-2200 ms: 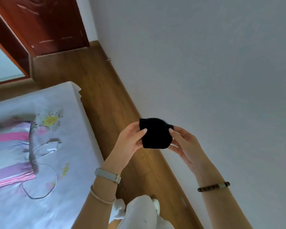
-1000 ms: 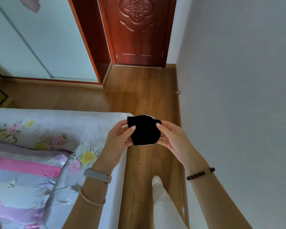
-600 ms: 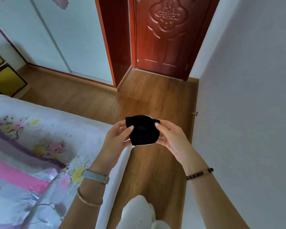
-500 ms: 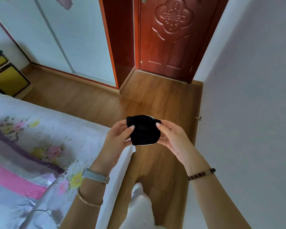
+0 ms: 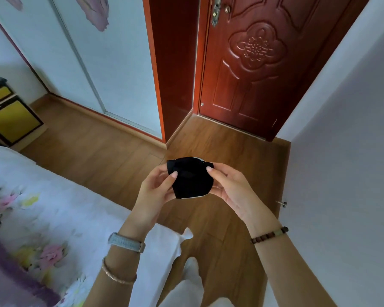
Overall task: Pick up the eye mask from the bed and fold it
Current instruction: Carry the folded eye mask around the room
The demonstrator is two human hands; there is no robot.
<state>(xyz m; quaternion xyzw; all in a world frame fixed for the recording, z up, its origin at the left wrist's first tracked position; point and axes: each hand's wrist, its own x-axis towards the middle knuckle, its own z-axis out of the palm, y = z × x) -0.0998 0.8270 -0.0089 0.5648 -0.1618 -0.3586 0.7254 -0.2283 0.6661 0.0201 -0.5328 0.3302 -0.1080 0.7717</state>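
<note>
Hands raised together, left hand (image 5: 155, 191) and right hand (image 5: 231, 187) fingers pinching folded black eye mask (image 5: 192, 179) between them.

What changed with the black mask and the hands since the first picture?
Mostly the view swung: it faced the white wall, now it shows the red door and wardrobe. Nothing was let go. The left hand and right hand keep the same grip on the folded eye mask, off the bed.
</note>
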